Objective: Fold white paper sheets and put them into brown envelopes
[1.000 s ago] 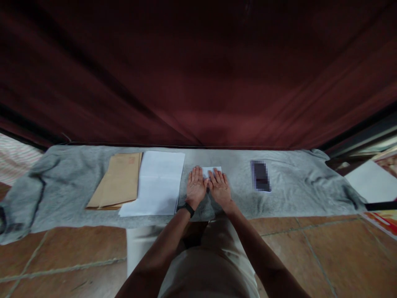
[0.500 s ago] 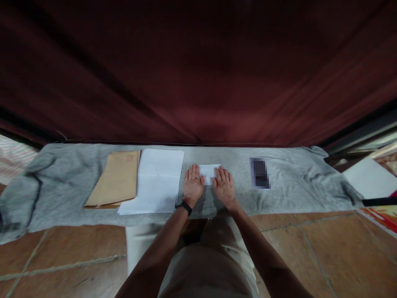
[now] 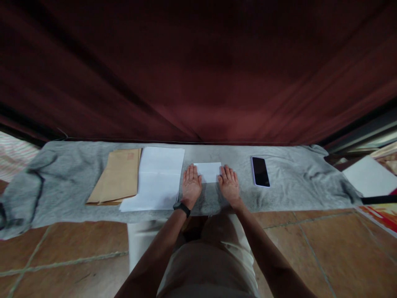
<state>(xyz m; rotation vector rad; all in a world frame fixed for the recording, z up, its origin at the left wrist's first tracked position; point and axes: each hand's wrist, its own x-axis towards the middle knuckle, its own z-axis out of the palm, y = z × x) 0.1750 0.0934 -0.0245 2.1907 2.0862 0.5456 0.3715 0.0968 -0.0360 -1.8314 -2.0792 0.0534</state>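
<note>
A small white folded-looking paper (image 3: pixel 209 172) lies on the grey cloth in front of me. My left hand (image 3: pixel 192 183) rests flat at its left edge, palm down, with the fingers stretched forward. At the paper's right edge my right hand (image 3: pixel 229 183) lies flat too, fingers extended and slightly spread. Neither hand grips anything. Just left of my left hand is a stack of larger white sheets (image 3: pixel 159 178), with a crease across the top one. Brown envelopes (image 3: pixel 119 174) partly cover the left side of that stack.
A phone (image 3: pixel 260 171) with a dark screen lies to the right on the grey cloth (image 3: pixel 297 178). A dark red curtain (image 3: pixel 198 82) hangs behind the narrow surface. A white panel (image 3: pixel 370 177) and a red-and-yellow printed item (image 3: pixel 383 215) are at the far right.
My hands have moved apart, the right one sliding rightward and the left slightly leftward. More of the small white paper shows between them.
</note>
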